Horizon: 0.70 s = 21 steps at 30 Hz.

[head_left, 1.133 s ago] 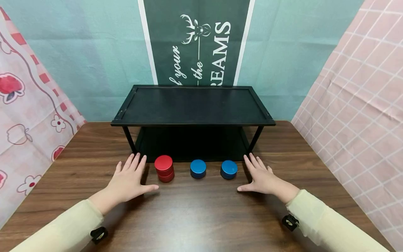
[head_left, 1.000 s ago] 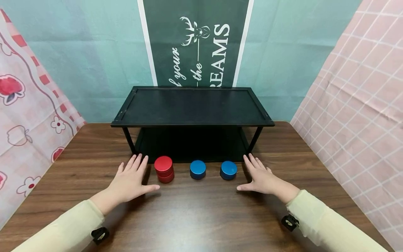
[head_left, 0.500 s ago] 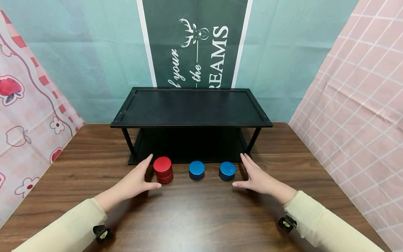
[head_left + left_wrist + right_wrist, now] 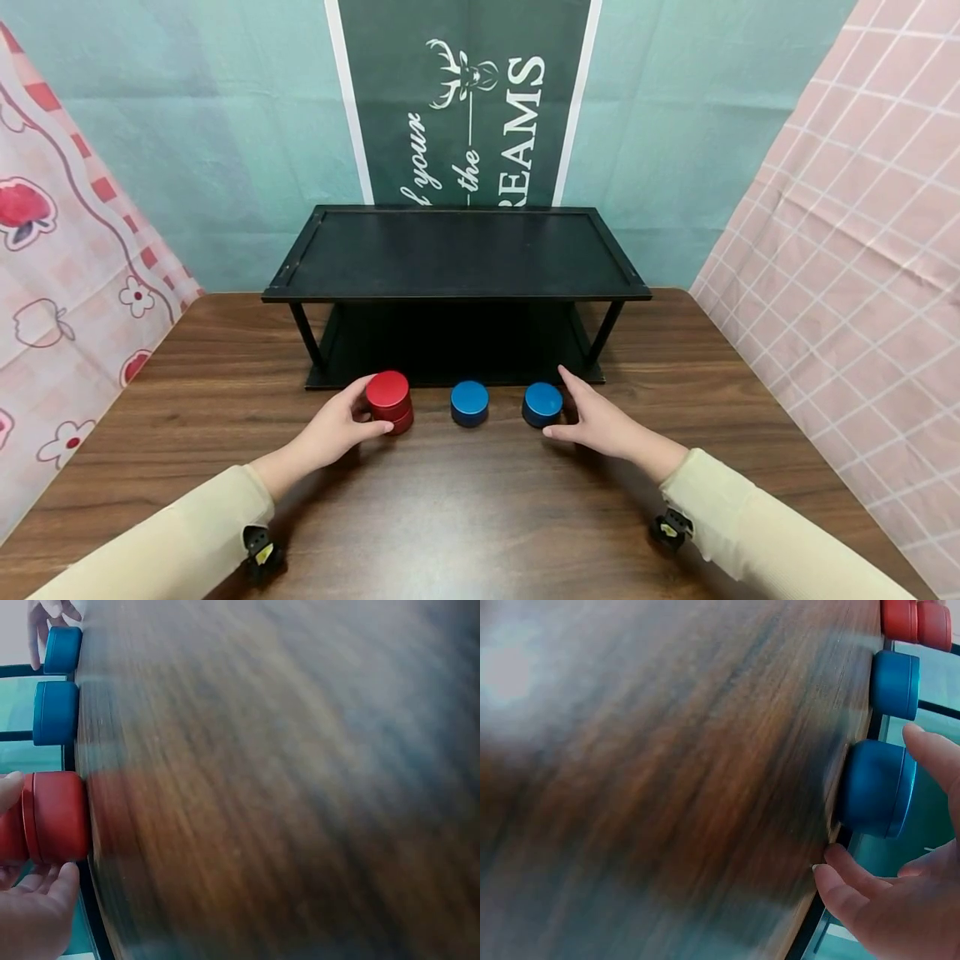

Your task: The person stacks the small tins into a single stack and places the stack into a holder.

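Two red round tins (image 4: 388, 396), one stacked on the other, stand at the left in front of the black rack. My left hand (image 4: 339, 427) curls round this stack, thumb at the front and fingers at the far left side; in the left wrist view the fingertips (image 4: 66, 879) lie against the red tin (image 4: 61, 817). At the right stands a blue round tin (image 4: 542, 404). Around it my right hand (image 4: 600, 418) is spread, thumb in front and fingers behind; the right wrist view shows a gap between the fingers (image 4: 844, 870) and this blue tin (image 4: 874, 787).
A second blue tin (image 4: 469, 403) stands between the red stack and the right blue tin. Just behind the tins is a black two-level rack (image 4: 457, 254) with thin legs. The brown wooden table (image 4: 465, 517) extends toward me. Cloths hang at the back and sides.
My left hand has moved right and closed round the red stack. The right hand has moved left to the right blue tin, its fingers drawn closer together. The tins have stayed in place.
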{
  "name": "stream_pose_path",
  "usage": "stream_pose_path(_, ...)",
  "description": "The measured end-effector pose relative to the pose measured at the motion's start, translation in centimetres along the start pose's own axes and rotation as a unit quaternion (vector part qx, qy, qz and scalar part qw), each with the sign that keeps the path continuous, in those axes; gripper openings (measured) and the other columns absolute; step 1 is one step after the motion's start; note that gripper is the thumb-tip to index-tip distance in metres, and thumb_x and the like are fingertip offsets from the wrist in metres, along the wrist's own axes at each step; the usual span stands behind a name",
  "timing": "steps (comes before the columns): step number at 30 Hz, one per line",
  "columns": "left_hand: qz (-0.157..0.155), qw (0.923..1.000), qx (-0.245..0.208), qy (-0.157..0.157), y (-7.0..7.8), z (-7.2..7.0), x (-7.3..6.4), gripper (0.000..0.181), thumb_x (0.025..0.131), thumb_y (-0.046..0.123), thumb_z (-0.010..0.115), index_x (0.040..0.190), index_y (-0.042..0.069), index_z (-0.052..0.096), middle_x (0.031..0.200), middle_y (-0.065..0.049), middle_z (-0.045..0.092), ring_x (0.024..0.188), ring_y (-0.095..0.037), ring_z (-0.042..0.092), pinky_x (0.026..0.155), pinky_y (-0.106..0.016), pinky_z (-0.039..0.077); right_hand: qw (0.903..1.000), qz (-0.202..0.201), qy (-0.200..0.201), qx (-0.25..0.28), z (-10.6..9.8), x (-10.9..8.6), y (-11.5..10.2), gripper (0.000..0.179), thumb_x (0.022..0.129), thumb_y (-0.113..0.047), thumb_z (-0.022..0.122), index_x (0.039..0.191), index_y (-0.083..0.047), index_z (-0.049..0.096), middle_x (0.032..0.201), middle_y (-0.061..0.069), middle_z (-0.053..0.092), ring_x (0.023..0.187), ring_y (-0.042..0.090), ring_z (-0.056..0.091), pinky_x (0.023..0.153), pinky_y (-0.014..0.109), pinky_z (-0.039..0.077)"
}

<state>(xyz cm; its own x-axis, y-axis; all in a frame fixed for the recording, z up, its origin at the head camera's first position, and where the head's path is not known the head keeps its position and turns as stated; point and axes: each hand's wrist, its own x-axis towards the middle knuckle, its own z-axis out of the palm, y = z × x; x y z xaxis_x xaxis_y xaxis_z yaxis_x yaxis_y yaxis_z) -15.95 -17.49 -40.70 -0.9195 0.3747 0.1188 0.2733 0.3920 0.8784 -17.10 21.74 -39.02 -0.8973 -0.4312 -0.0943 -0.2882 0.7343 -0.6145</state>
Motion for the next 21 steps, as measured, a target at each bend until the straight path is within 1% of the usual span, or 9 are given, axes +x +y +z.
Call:
stream_pose_path(4, 0.002, 0.9998, 0.015, 0.010, 0.03, 0.07, 0.05, 0.062, 0.081, 0.009, 0.072, 0.132, -0.003, 0.041, 0.124, -0.021, 0.054, 0.110, -0.035, 0.055, 0.088, -0.047, 0.048, 1.0000, 0.001, -0.004, -0.003, 0.07, 0.24, -0.15, 0.095, 0.083, -0.033, 0.070, 0.145, 0.008, 0.011, 0.148, 0.029, 0.017, 0.134, 0.042, 0.023, 0.104, 0.056, 0.026)
stream_pose_path(7, -0.001, 0.9997, 0.018, 0.016, 0.09, 0.07, 0.07, 0.061, 0.080, 0.008, 0.073, 0.132, -0.003, 0.043, 0.122, -0.021, 0.055, 0.109, -0.034, 0.056, 0.087, -0.046, 0.048, 1.0000, 0.001, -0.003, -0.009, 0.13, 0.34, -0.14, 0.095, 0.083, -0.033, 0.070, 0.145, 0.008, 0.011, 0.147, 0.030, 0.019, 0.133, 0.042, 0.025, 0.104, 0.055, 0.027)
stream_pose_path(9, -0.001, 0.9996, 0.023, 0.016, 0.06, 0.07, 0.08, 0.061, 0.080, 0.009, 0.073, 0.132, -0.002, 0.043, 0.123, -0.021, 0.054, 0.110, -0.035, 0.056, 0.087, -0.046, 0.048, 1.0000, 0.003, -0.002, -0.009, 0.19, 0.40, -0.11, 0.094, 0.083, -0.033, 0.070, 0.145, 0.008, 0.012, 0.147, 0.029, 0.021, 0.132, 0.042, 0.027, 0.103, 0.055, 0.029)
stream_pose_path(15, -0.002, 0.9993, 0.037, 0.008, -0.21, 0.04, 0.10, 0.064, 0.080, 0.012, 0.074, 0.133, -0.001, 0.041, 0.125, -0.021, 0.053, 0.113, -0.036, 0.054, 0.090, -0.046, 0.047, 0.9999, -0.003, 0.002, -0.011, 0.26, 0.68, -0.29, 0.088, 0.083, -0.029, 0.071, 0.144, 0.007, 0.019, 0.141, 0.029, 0.034, 0.126, 0.040, 0.040, 0.099, 0.053, 0.036)
stream_pose_path(21, 0.000, 0.9992, 0.038, 0.010, -0.42, 0.08, 0.19, 0.063, 0.079, 0.011, 0.074, 0.132, -0.001, 0.042, 0.124, -0.021, 0.054, 0.113, -0.036, 0.053, 0.089, -0.046, 0.047, 0.9996, -0.002, 0.009, -0.028, 0.26, 0.72, -0.56, 0.081, 0.083, -0.029, 0.070, 0.142, 0.006, 0.026, 0.138, 0.027, 0.039, 0.122, 0.038, 0.044, 0.097, 0.052, 0.039)
